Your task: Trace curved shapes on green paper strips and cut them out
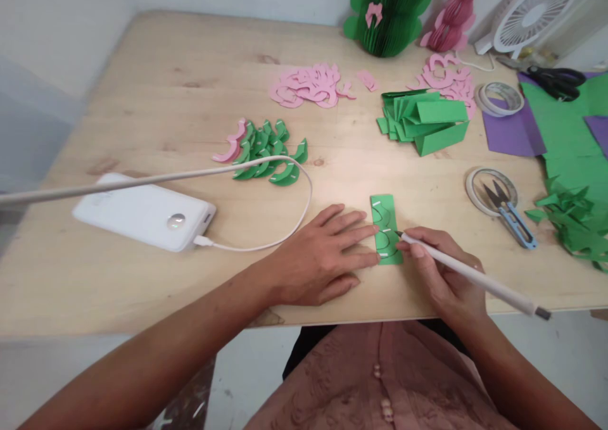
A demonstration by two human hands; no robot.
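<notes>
A small green paper strip [386, 218] lies near the table's front edge, with dark curved lines drawn on it and a few short white marks. My left hand [327, 252] rests flat with fingers spread, its fingertips touching the strip's left edge. My right hand [441, 268] grips a white pencil [475, 277], its dark tip at the strip's right side. Beyond my left hand sits a cluster of curved green paper pieces [266, 148], with a few pink curved pieces [232, 144] beside them.
A white power bank [147, 211] with a cable lies left. Folded green paper [427, 120] and pink cutouts [306, 87] lie farther back. At right are tape rolls [501, 99], blue-handled snips [515, 221], black scissors [558, 83] and green scraps [577, 221]. A fan [534, 13] stands behind.
</notes>
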